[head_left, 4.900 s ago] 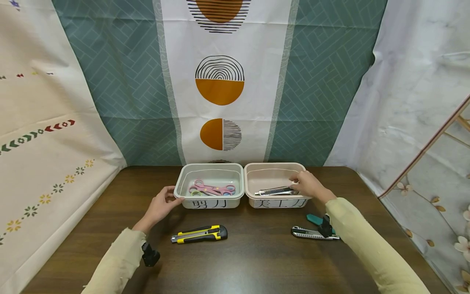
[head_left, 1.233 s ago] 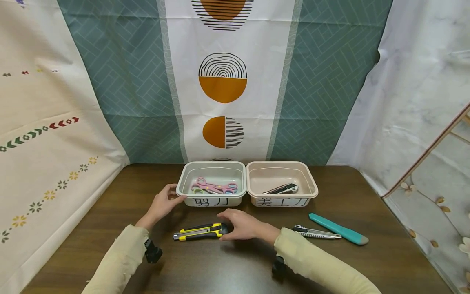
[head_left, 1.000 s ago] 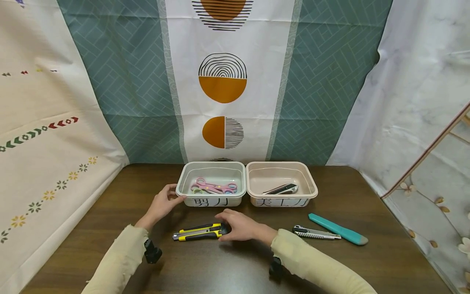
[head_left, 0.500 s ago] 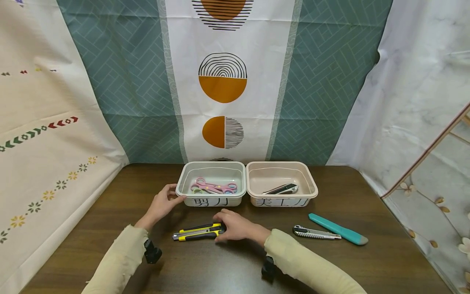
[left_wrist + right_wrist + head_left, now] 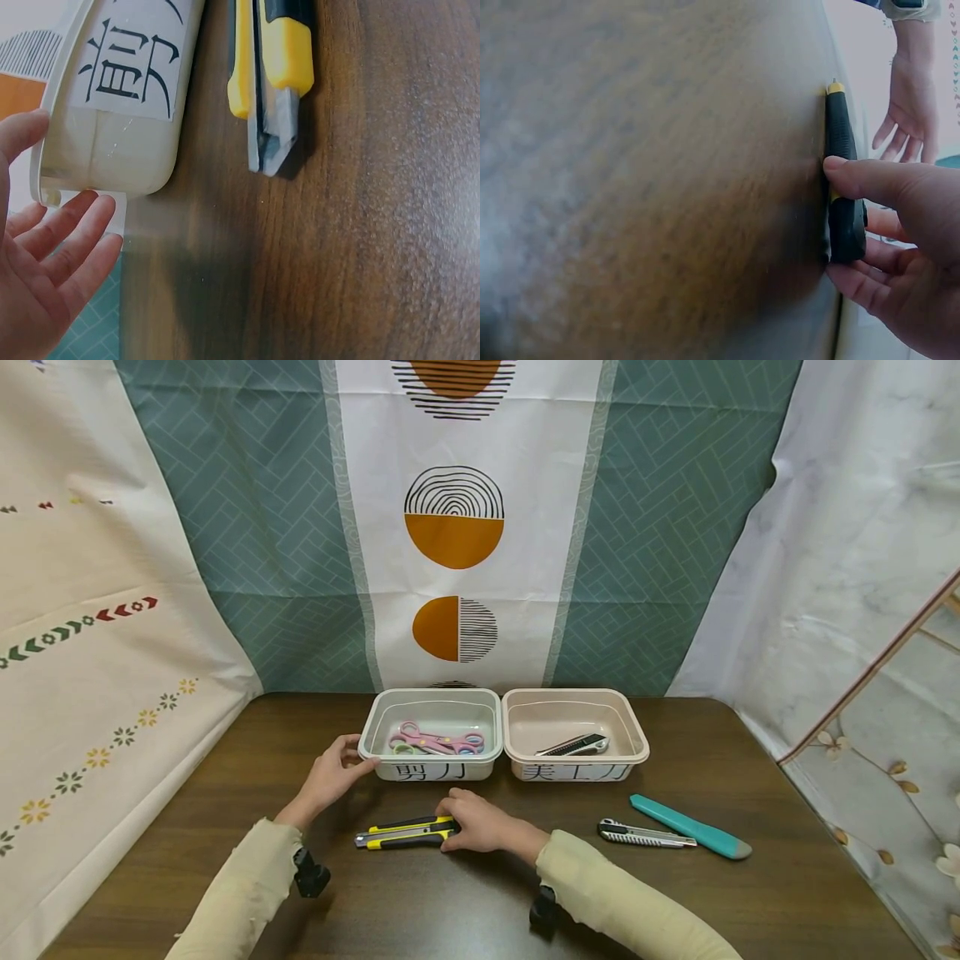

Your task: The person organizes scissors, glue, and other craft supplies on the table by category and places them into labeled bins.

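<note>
My right hand [image 5: 480,823] pinches the handle end of a yellow-and-black utility knife [image 5: 397,833] lying on the table. In the right wrist view the thumb is on one side of the black handle [image 5: 842,135] and the other fingers are on the far side. My left hand [image 5: 330,781] touches the left end of a pale green bin [image 5: 423,770]: its thumb is at the rim and its fingers are loosely extended against the end wall, as the left wrist view shows. Scissors [image 5: 442,743] with pink handles lie inside that bin.
A pinkish bin [image 5: 637,747] stands against the green one and holds several box cutters [image 5: 585,744]. To the right on the brown table [image 5: 300,718] lie a silver box cutter [image 5: 647,835] and a teal-handled cutter [image 5: 693,828]. Hanging cloths enclose the back and sides.
My right hand has left the pinkish bin, come across to the yellow-and-black utility knife and closed its fingers on the handle end. My left hand has stayed at the green bin.
</note>
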A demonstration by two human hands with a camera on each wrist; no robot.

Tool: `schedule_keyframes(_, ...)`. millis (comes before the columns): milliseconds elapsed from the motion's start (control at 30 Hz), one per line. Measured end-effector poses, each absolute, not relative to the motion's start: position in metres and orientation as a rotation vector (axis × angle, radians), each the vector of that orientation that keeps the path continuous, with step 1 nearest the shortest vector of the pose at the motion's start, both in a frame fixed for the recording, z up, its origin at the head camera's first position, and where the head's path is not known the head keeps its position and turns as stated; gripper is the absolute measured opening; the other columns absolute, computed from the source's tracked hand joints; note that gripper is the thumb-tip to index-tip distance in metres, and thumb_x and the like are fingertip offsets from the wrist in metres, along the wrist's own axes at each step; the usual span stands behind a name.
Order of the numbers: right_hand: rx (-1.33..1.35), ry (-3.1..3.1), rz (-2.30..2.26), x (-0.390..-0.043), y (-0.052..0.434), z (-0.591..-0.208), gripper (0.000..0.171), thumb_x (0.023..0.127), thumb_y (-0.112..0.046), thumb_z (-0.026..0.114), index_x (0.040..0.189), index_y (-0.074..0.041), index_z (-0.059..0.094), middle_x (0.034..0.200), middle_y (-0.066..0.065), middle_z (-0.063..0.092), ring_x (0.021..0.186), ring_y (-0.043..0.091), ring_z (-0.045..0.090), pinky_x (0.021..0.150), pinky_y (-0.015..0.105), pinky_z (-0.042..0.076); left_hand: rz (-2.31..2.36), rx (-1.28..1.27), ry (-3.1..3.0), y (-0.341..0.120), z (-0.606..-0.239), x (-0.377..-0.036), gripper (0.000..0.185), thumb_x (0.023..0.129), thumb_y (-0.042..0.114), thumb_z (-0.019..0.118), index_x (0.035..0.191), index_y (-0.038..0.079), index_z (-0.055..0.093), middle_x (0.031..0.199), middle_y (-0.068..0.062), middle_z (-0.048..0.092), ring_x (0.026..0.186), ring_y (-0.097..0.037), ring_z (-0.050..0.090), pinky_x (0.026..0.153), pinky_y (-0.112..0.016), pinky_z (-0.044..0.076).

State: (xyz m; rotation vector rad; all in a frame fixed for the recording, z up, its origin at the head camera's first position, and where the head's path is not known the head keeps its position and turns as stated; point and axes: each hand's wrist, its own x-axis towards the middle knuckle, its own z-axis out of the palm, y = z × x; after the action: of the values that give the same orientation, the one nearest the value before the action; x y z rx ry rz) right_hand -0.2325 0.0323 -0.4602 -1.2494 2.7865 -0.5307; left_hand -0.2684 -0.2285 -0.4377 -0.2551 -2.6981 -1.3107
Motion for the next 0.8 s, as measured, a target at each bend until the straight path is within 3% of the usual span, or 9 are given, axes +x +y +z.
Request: schedule_keyframes(800, -1.422, 2.782, -0.489, -0.227, 0.08, -0.442, 0.038, 0.075, -0.027, 0.074, 0.106, -0.007, 0.064, 0.088, -0.003, 0.051, 0.082, 0.007, 0.045, 0.073, 0.017, 0.038, -1.299, -0.268, -2.701, -0.229, -0.439, -0.27, 0.061, 0.084, 0.03, 0.065, 0.126, -0.004, 0.039, 0.107, -0.024, 0.06, 0.09, -0.029, 0.06, 0.071, -0.035, 0.048)
